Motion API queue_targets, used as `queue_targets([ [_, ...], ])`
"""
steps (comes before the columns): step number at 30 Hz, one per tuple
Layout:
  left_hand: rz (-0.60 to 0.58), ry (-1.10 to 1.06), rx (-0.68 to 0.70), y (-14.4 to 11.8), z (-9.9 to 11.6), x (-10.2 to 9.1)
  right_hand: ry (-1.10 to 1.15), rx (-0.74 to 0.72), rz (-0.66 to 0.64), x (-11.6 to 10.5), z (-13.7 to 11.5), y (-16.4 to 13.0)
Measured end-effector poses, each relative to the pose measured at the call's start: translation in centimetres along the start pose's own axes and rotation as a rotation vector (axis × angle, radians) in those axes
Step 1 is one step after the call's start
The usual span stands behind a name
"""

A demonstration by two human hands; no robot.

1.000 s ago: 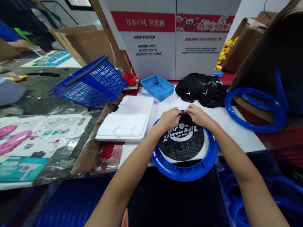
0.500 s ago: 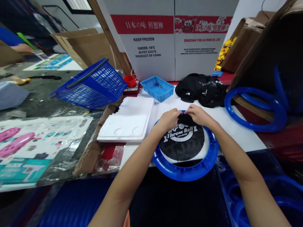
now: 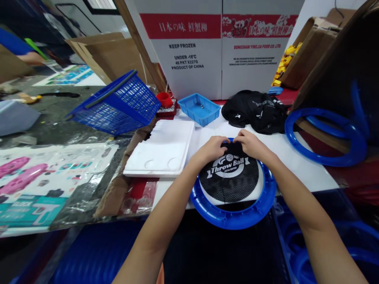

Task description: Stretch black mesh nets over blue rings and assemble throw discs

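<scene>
The left hand [image 3: 211,150] and right hand [image 3: 251,144] both pinch the black net [image 3: 229,179] at the far edge of the blue ring [image 3: 233,217].

The tabletop [image 3: 299,165] has a white surface over a red base. Directly on it: a blue ring [image 3: 233,215] holding a black mesh net [image 3: 229,183], overhanging the near edge; a white foam tray [image 3: 164,150] to the left, touching the white surface's left border; a small blue bin [image 3: 199,109] behind the foam tray; a heap of black nets [image 3: 256,110] at the rear; a second blue ring [image 3: 324,136] at the right edge; a red cup [image 3: 164,99] on a foil pad beside the bin. White cartons [image 3: 220,47] stand along the back edge.
</scene>
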State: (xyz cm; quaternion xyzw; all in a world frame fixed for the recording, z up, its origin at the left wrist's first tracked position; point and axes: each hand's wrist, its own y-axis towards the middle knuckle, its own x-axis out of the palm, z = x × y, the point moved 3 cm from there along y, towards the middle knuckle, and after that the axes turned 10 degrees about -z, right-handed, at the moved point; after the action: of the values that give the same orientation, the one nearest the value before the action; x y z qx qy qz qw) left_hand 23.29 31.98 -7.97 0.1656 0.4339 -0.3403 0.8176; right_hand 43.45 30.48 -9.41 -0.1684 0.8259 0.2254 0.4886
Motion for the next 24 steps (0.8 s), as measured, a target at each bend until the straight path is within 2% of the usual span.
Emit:
queue_targets([
  [3, -0.017, 0.125, -0.011, -0.15, 0.39, 0.08, -0.001, 0.007, -0.010, -0.19, 0.10, -0.02],
  [6, -0.018, 0.204, -0.013, -0.24, 0.38, 0.11, 0.106, 0.024, -0.028, -0.32, 0.37, 0.13],
  [8, -0.002, 0.201, -0.009, -0.19, 0.21, 0.03, 0.132, 0.037, -0.036, -0.17, 0.36, 0.23],
  [13, 0.013, 0.137, -0.025, 0.12, 0.02, -0.42, 0.031, 0.068, -0.025, 0.48, -0.08, 0.34],
  [16, 0.002, 0.113, -0.051, 0.17, 0.09, -0.59, 0.077, 0.055, -0.056, 0.42, -0.02, 0.47],
  [24, -0.006, 0.239, -0.002, -0.66, 0.49, -0.34, 0.085, -0.006, -0.015, -0.27, -0.07, 0.04],
])
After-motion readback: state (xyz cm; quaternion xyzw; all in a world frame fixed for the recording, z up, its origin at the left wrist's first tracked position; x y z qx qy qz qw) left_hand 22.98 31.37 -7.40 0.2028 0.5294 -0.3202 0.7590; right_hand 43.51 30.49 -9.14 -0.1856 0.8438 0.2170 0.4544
